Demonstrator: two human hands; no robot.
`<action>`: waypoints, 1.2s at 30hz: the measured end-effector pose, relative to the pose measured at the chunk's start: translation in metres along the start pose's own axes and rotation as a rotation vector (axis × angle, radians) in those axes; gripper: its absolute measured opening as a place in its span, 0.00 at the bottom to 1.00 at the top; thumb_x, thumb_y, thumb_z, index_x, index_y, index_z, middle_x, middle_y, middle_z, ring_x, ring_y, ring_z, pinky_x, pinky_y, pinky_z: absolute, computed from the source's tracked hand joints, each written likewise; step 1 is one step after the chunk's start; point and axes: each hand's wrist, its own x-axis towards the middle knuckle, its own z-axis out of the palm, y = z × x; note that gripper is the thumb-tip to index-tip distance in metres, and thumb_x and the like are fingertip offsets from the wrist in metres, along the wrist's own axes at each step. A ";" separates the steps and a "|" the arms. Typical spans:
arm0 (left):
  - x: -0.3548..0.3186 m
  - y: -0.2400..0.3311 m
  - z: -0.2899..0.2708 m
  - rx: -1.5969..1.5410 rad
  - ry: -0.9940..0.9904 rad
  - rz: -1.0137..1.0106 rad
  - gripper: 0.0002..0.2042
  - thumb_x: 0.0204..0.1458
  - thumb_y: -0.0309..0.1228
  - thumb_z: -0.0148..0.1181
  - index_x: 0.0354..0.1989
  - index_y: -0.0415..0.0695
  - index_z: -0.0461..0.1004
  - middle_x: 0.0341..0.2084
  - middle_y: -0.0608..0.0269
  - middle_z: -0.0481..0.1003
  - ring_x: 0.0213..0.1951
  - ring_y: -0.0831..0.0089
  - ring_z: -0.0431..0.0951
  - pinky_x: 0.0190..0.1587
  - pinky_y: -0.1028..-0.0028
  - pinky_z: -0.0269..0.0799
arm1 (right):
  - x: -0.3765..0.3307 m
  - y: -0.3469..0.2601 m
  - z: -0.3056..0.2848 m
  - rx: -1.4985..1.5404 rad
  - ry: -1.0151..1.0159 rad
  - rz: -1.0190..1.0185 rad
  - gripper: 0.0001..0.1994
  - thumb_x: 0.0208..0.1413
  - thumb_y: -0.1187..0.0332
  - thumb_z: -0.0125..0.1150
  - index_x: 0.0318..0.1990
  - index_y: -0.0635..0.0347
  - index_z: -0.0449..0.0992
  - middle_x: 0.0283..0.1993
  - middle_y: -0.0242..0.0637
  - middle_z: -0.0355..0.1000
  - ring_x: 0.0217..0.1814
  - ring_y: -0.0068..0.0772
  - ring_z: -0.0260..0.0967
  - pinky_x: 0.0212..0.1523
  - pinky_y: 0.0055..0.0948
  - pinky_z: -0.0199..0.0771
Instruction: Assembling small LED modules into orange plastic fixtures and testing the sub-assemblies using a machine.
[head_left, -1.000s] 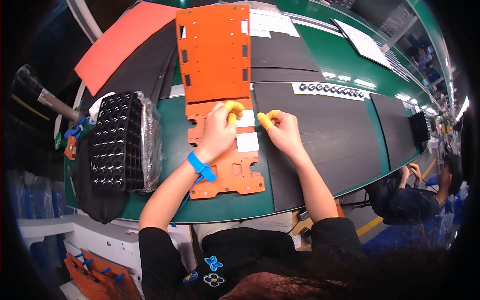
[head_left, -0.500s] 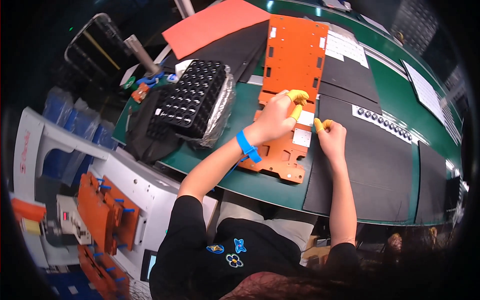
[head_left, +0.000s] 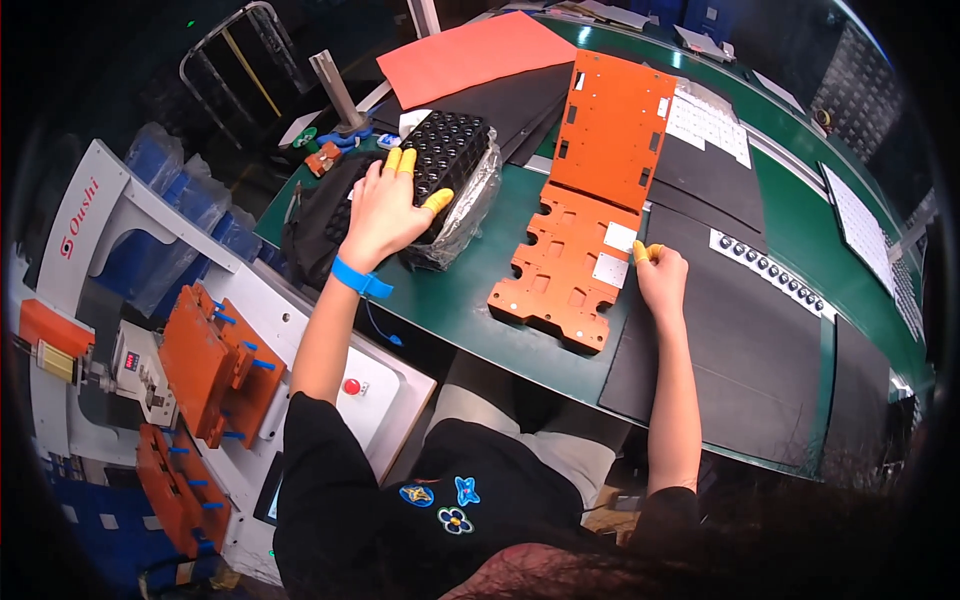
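Left hand (head_left: 385, 208) at black tray (head_left: 447, 140) | white machine (head_left: 105, 185) (red lettering (head_left: 82, 217))

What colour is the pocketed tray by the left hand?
Black; the tray shows best in the head view.

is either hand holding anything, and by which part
Left hand is spread over the black plastic multi-cup tray, no grip visible. Right hand is curled beside white rectangular plates; whether it holds anything cannot be told.

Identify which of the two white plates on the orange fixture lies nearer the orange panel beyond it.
The upper white plate: it lies closer to the orange panel, while the lower white plate lies farther away.
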 end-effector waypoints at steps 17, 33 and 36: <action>0.026 -0.158 0.036 -0.934 0.393 -0.138 0.23 0.57 0.33 0.58 0.58 0.33 0.66 0.52 0.50 0.71 0.52 0.64 0.72 0.56 0.70 0.65 | 0.001 0.001 -0.006 -0.009 -0.003 0.058 0.15 0.53 0.61 0.65 0.34 0.68 0.81 0.22 0.47 0.74 0.24 0.39 0.74 0.31 0.36 0.72; -0.054 -0.174 0.110 -0.173 -0.028 -0.099 0.33 0.49 0.43 0.64 0.63 0.44 0.62 0.63 0.53 0.61 0.64 0.56 0.57 0.65 0.59 0.50 | 0.004 0.009 0.000 0.001 -0.020 0.015 0.14 0.53 0.63 0.65 0.34 0.69 0.80 0.21 0.47 0.73 0.22 0.36 0.72 0.29 0.35 0.70; -0.056 -0.173 0.111 -0.193 -0.039 -0.112 0.33 0.48 0.42 0.65 0.63 0.44 0.62 0.63 0.53 0.61 0.64 0.55 0.57 0.65 0.59 0.50 | 0.003 0.010 0.001 0.003 -0.019 -0.008 0.14 0.53 0.63 0.65 0.34 0.69 0.80 0.20 0.46 0.72 0.22 0.35 0.71 0.29 0.35 0.70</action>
